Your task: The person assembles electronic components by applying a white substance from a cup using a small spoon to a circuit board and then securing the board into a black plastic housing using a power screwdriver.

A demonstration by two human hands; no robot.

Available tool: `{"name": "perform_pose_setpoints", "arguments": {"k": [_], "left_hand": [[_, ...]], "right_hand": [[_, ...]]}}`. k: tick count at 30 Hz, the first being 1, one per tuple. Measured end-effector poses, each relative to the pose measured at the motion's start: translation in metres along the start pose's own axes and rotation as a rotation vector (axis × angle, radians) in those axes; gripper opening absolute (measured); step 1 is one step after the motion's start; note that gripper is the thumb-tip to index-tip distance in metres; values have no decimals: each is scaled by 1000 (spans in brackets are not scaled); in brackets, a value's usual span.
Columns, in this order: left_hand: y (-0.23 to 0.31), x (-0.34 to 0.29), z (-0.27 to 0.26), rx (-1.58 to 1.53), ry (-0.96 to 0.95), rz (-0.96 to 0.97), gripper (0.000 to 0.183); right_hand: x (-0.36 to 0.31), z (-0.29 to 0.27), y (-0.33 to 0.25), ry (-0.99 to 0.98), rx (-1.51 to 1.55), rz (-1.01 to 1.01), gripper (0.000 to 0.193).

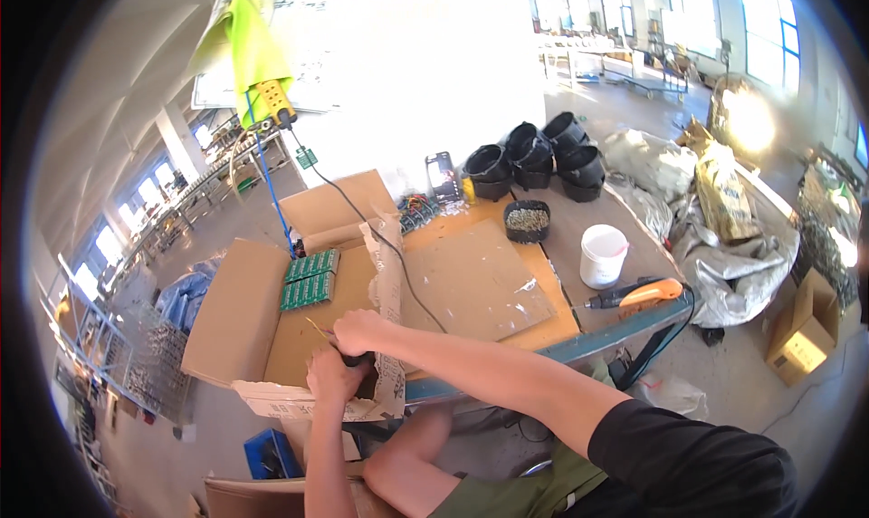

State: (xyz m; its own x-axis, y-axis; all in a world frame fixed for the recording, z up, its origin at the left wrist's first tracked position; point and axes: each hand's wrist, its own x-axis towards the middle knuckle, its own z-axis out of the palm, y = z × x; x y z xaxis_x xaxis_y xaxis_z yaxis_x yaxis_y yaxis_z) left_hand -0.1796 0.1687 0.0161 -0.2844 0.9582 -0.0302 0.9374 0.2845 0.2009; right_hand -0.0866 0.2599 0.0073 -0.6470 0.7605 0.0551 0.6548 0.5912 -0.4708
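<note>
right hand curled, left hand just below it, dark object between them; grips hidden, cannot tell what either pinches. both at cardboard box, green circuit boards inside.

Bright daylight through windows; glare at right; edges bent.
</note>
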Motion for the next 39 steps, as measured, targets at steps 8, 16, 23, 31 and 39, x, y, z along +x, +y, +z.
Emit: {"name": "perform_pose_setpoints", "arguments": {"k": [8,16,23,31,39], "left_hand": [[-10,5,31,57,456,223,70],[-10,17,40,101,351,317,69],[-31,15,43,210,441,308,73],[-4,2,27,299,343,126,64],[87,-120,14,-1482,158,374,36]], "right_hand": [[18,2,4,174,-50,-22,52],[13,16,12,279,-151,-51,48],[7,18,-12,243,-173,2,37],[-8,-16,0,604,457,206,39],[-213,-44,37,-350,1853,-136,38]]}}
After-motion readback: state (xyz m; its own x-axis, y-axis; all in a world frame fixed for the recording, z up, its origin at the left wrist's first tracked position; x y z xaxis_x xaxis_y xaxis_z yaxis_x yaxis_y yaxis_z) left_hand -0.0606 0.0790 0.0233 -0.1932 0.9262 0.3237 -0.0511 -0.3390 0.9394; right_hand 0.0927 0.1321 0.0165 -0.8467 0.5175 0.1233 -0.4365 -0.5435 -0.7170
